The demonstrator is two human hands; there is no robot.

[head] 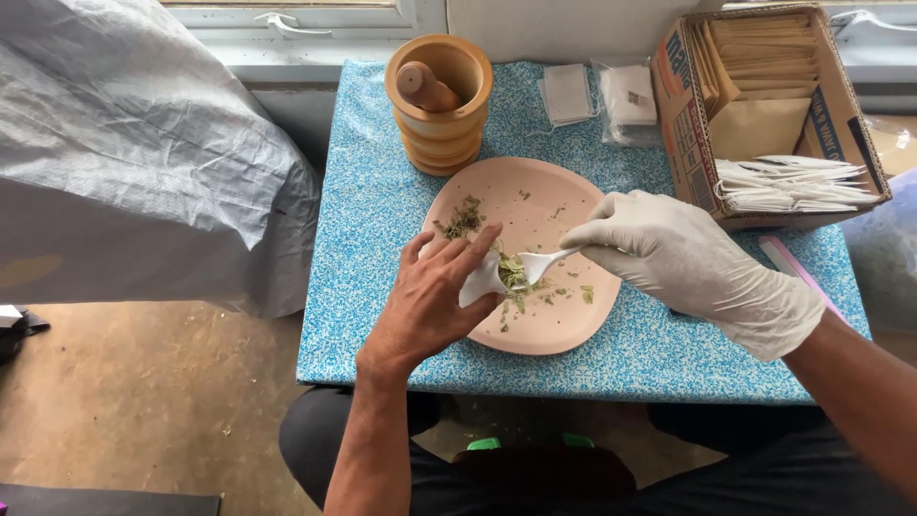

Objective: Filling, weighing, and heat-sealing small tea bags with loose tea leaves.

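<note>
Head view: over the pink plate, the bare left hand pinches a small white bag. The gloved right hand grips a white spoon of dry leaves. Bag looks light and floppy; its mouth is maybe open, half hidden by fingers.

The bare left hand pinches a small white pouch open over a pink plate on a blue speckled table. The gloved right hand holds a white spoon loaded with dried green leaves at the pouch's mouth. More leaves lie on the plate. Behind stand a wooden mortar with its pestle and a cardboard box of paper packets.
</note>
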